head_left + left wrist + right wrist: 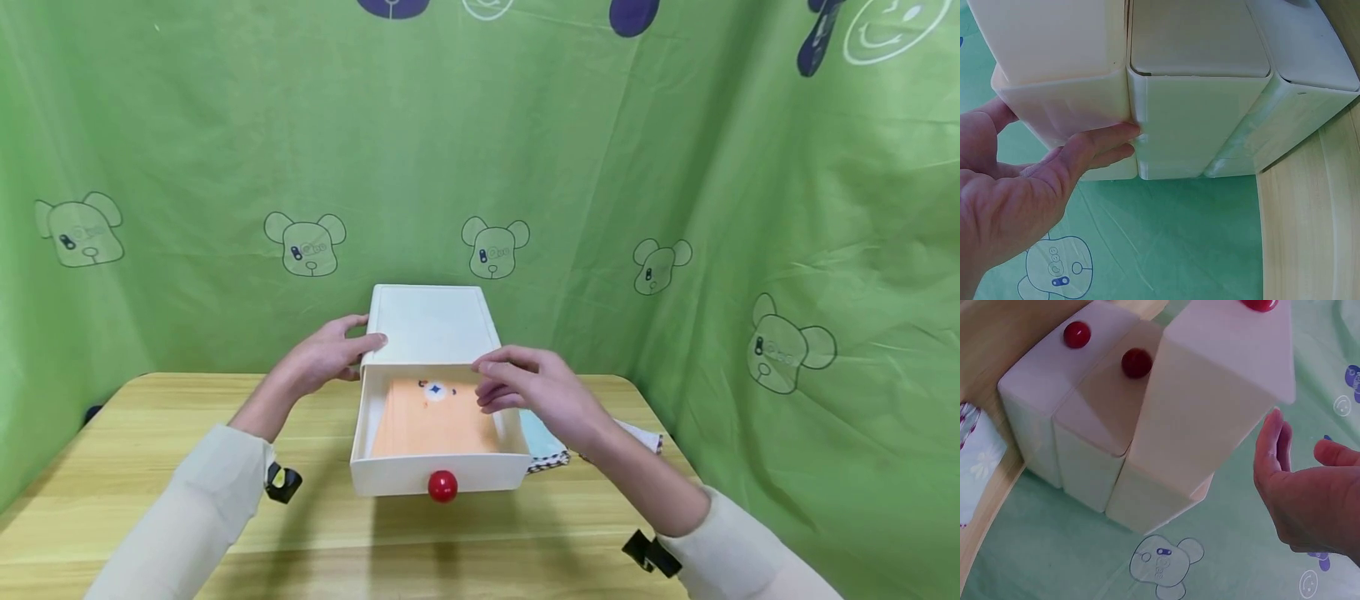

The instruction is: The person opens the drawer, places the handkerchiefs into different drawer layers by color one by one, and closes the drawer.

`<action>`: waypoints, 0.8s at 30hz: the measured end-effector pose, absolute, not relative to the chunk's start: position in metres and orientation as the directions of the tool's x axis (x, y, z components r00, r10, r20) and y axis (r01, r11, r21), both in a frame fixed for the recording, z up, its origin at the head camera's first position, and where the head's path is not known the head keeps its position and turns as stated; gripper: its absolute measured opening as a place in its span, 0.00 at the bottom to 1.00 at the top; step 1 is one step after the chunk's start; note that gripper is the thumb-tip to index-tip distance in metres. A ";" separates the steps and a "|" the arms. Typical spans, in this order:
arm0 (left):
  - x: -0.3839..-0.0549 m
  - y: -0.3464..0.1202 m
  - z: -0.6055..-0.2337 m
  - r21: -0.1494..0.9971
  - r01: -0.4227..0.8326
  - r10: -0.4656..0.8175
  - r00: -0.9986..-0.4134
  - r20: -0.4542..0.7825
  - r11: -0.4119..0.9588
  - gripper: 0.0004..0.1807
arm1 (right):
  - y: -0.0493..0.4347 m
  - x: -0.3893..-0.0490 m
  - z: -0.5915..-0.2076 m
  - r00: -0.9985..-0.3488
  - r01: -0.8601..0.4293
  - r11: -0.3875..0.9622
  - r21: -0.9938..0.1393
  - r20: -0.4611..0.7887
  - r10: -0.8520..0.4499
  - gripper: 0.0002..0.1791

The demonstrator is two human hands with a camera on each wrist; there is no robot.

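Note:
A white drawer cabinet [431, 321] stands on the table, three drawers high, with round red knobs. Its top drawer [397, 475] is pulled out toward me, a red knob [442, 486] on its front. Inside lies a flat orange cloth [435, 425] with a small blue-and-white motif. My left hand [326, 354] rests on the cabinet's upper left edge, thumb on top and fingers [1107, 137] along the side. Over the drawer's right side is my right hand [540, 387], fingers loosely bent and holding nothing. In the right wrist view its fingertips are close beside the drawer's wall.
Right of the cabinet, a light blue cloth [543, 442] with a checked edge lies partly hidden behind the drawer. A pale cloth [637, 435] is farther right, partly behind my forearm. A green printed curtain [420, 150] surrounds the wooden table [315, 542] at the back and sides.

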State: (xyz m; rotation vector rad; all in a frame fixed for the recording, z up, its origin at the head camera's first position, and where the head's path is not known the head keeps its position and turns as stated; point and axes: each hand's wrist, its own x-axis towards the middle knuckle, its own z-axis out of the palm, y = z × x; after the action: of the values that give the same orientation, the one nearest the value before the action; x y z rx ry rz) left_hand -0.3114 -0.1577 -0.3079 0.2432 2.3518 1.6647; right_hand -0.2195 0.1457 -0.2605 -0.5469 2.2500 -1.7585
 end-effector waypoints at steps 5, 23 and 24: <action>-0.311 -0.158 -0.307 0.941 -0.008 0.276 -0.955 -0.107 0.339 0.46 | 0.141 -0.211 -0.256 -0.871 -0.054 0.079 -0.995 0.008 -0.492 0.22; -0.309 -0.157 -0.308 0.936 0.004 0.274 -0.957 -0.099 0.353 0.46 | 0.127 -0.173 -0.263 -0.708 0.132 0.026 -0.991 -0.113 -0.697 0.28; -0.309 -0.157 -0.308 0.936 0.005 0.273 -0.957 -0.098 0.352 0.46 | 0.127 -0.171 -0.265 -0.693 0.131 0.031 -0.991 -0.114 -0.712 0.28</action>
State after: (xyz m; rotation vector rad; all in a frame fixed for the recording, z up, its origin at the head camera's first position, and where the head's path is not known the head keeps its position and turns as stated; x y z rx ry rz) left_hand -0.3094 -0.1570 -0.3076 0.2493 2.3786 1.6450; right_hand -0.1708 0.1265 -0.2654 -0.5943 1.6887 -1.7307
